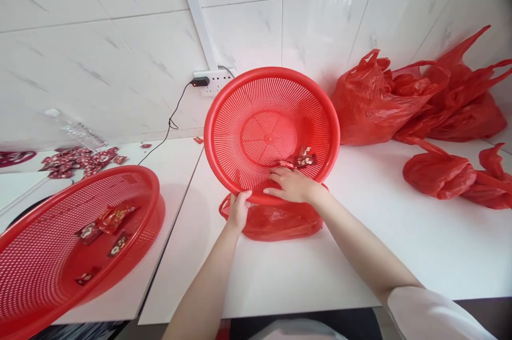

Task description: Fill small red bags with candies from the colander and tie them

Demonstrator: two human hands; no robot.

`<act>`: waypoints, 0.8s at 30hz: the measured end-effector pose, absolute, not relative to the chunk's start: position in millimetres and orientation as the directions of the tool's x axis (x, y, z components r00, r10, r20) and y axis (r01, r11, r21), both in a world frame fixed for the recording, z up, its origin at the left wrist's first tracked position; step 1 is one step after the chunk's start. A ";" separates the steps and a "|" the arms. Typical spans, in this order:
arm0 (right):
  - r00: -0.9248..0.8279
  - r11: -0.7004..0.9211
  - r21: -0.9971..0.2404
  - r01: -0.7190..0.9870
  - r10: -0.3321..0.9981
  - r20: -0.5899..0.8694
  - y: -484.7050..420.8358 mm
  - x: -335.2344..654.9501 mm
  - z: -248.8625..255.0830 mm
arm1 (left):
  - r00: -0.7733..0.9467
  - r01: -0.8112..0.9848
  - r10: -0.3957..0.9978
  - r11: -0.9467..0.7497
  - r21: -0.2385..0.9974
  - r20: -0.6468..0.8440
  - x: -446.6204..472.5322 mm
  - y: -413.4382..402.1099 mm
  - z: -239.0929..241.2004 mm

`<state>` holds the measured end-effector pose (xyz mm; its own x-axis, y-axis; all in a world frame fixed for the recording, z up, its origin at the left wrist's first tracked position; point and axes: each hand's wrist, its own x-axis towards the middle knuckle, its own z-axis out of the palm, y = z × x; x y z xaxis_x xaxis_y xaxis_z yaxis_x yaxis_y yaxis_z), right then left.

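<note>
A round red plastic basket is tilted so its mouth faces me. My left hand is closed on its near rim, thumb over the edge. Reaching over that rim from the right, my right hand has its fingers stretched out inside the basket. Just beyond those fingertips lie a few small wrapped snack packets, dark red and brown; the fingers partly hide them. Beneath the basket's near edge, a red plastic bag rests on the white table; the basket covers its upper part.
At left stands a second red basket holding several packets. Behind it are a pile of small red packets and a clear bottle. A black cable runs to a power strip. Full red bags and smaller bags sit right.
</note>
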<state>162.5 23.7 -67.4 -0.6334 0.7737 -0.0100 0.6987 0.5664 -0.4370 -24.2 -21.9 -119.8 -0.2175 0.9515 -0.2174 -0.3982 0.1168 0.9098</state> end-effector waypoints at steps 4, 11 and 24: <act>-0.771 0.646 -0.543 0.536 0.636 -0.003 23.9 177.0 -48.6 | -0.222 -0.412 0.962 0.054 0.910 -0.157 -26.3 -19.6 -114.1; -0.747 0.613 -0.693 0.379 0.645 0.161 17.8 191.0 -27.6 | -0.307 -0.323 0.949 -0.039 0.945 -0.066 -40.7 -10.9 -121.2; -0.576 0.643 -0.586 0.493 0.746 0.334 15.7 179.9 -34.2 | -0.371 -0.355 0.925 -0.058 0.933 -0.083 -45.4 -10.3 -117.4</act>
<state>179.9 15.7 -34.2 -0.5758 0.7461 0.3344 0.4927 0.6430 -0.5864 -45.4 -10.3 -117.4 -0.3710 0.9249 -0.0834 -0.3545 -0.0581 0.9332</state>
